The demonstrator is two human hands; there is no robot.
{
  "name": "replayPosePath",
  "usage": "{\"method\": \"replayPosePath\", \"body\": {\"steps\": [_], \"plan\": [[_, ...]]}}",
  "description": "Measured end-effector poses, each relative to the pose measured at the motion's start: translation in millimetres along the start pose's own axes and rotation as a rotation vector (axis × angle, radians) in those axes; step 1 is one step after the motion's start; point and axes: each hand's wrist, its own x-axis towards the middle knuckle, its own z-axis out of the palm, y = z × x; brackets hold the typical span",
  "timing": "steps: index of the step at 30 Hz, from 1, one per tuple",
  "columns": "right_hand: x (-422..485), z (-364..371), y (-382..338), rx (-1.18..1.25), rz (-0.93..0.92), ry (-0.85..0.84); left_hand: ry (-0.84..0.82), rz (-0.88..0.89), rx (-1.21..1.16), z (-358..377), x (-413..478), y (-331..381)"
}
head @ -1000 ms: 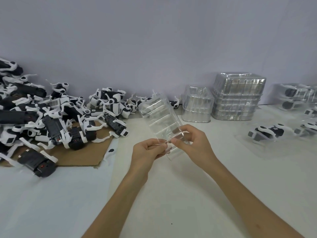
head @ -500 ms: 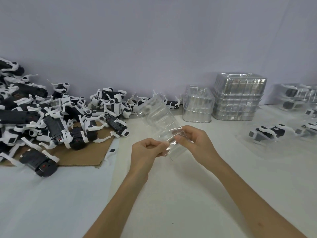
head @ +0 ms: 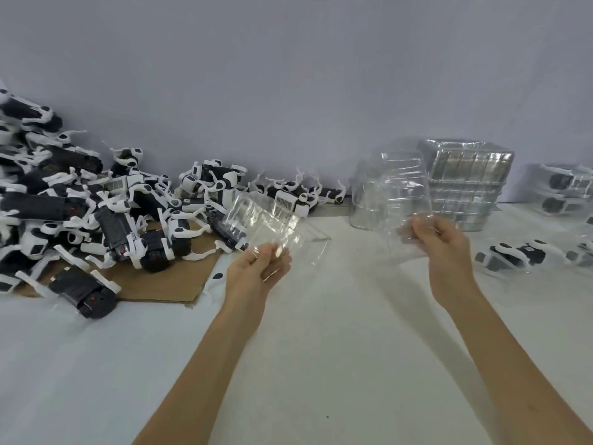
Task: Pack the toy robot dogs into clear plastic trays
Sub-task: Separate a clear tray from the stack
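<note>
Hands, left [head: 258, 268] and right [head: 441, 242], grip separate clear trays [head: 266, 224].

- Heap of black-and-white plastic toy robot dogs [head: 96, 213], left of frame: black bodies, white legs, tiny red dots, striped barcode labels.
- Flat brown cardboard sheet [head: 167, 284] beneath them.
- Clear ribbed plastic tray [head: 266, 226], centre, and second clear tray [head: 406, 187], centre right: colourless, glinting.
- Stack of clear plastic trays [head: 465, 181], upper right: silvery-grey sheen.
- White tabletop [head: 321, 348]; pale lilac-grey wall [head: 288, 75].

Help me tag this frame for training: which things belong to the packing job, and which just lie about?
Job: left hand gripping a clear tray; right hand gripping a second tray; toy robot dog pile; tray stacks; packed dog.
Lying about: cardboard sheet under the pile; white table.
</note>
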Motion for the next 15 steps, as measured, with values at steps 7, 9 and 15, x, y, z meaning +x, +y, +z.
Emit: {"method": "replayPosePath", "body": {"steps": [7,9,15], "plan": [[-13.5,14.3,-7.8,-0.328,-0.274,0.011,-0.039,-0.051,0.000,5.2,-2.7,-6.1],[-11.0,12.7,-13.0,-0.393,-0.376,0.081,-0.069,-0.094,0.035,6.6,-4.0,-10.3],[44.2,27.3,-43.5,-0.523,-0.581,0.235,-0.068,-0.192,0.095,10.7,-4.6,-22.1]]}}
